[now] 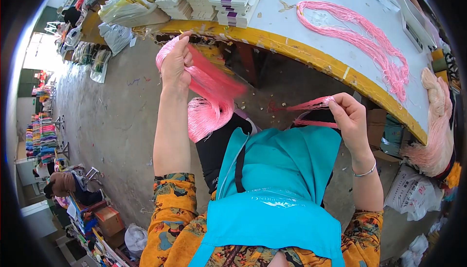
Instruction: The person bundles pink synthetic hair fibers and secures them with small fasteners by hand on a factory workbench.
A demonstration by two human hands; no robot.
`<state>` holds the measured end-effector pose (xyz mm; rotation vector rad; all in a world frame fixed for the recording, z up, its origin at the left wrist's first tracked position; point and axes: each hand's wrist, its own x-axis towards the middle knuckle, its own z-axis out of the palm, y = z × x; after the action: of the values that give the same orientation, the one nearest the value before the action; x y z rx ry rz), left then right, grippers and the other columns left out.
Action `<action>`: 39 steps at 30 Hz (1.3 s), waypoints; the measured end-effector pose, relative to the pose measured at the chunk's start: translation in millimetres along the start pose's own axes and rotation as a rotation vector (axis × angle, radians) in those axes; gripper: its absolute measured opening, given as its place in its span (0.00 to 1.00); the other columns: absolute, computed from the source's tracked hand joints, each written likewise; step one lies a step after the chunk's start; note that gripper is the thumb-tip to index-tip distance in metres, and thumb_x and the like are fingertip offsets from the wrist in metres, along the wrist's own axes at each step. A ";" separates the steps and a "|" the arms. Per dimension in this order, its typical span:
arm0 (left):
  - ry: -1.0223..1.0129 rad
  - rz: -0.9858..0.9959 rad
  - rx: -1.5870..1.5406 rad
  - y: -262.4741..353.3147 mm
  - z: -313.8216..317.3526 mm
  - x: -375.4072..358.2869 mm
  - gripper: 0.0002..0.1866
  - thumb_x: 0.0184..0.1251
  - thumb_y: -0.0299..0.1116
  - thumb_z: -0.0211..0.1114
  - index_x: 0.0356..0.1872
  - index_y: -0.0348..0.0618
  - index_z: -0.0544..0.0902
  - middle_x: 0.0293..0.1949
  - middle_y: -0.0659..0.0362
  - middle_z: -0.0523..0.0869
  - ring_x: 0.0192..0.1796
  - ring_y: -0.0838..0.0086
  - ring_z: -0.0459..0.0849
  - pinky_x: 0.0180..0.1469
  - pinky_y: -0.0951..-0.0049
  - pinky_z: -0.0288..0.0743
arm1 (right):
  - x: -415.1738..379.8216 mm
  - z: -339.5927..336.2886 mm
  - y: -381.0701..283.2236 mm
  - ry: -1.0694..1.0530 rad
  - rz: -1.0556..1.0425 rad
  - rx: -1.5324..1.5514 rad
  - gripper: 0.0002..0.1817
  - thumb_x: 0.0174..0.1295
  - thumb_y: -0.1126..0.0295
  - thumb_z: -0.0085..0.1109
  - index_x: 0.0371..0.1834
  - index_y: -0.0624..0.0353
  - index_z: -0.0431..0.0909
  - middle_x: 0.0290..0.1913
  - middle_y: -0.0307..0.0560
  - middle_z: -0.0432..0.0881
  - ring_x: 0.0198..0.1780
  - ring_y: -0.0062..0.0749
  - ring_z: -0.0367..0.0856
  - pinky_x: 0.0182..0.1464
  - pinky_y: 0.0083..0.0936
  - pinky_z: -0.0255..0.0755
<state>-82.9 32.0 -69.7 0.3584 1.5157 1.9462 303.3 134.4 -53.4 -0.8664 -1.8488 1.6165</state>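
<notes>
Beyond the turquoise apron [277, 218], I had the right fingers [343, 102] pinching thin pink strands [311, 105] and the left fingers [185, 57] closed round a pink thread hank [211, 117], liable, I judged, to tangle if tension slackened, short of the worktop [272, 14] carrying another pink skein [351, 18].

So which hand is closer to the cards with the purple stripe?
The left hand is nearer, by the table's yellow edge, left of the purple-striped card stack. The right hand is farther off, down and to its right.
</notes>
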 end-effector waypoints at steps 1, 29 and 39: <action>-0.023 -0.003 -0.020 0.7 -0.5 0.8 0.10 0.67 0.33 0.63 0.45 0.40 0.83 0.17 0.74 0.62 0.18 0.88 0.56 0.22 0.82 0.48 | 0.6 -0.3 0.6 -0.003 -0.006 -0.007 0.07 0.69 0.72 0.56 0.37 0.66 0.79 0.28 0.30 0.76 0.30 0.08 0.66 0.32 0.10 0.60; -0.053 -0.039 0.041 6.3 -5.5 -6.8 0.23 0.64 0.48 0.69 0.47 0.37 0.82 0.17 0.73 0.59 0.19 0.88 0.57 0.22 0.83 0.48 | 13.0 5.4 9.7 -0.021 0.032 0.001 0.08 0.69 0.71 0.56 0.37 0.66 0.80 0.27 0.30 0.78 0.29 0.08 0.67 0.30 0.10 0.61; -0.603 -0.096 -0.449 35.1 -5.4 -34.6 0.14 0.78 0.33 0.50 0.52 0.32 0.77 0.18 0.71 0.61 0.17 0.88 0.56 0.20 0.83 0.50 | 30.1 -6.7 -31.5 -0.132 -0.104 -0.549 0.07 0.62 0.71 0.59 0.36 0.64 0.80 0.23 0.46 0.79 0.25 0.28 0.77 0.29 0.24 0.69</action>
<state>-70.7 1.5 -32.6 0.5911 0.6825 1.8108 284.9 159.0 -21.8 -0.8750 -2.4426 1.1351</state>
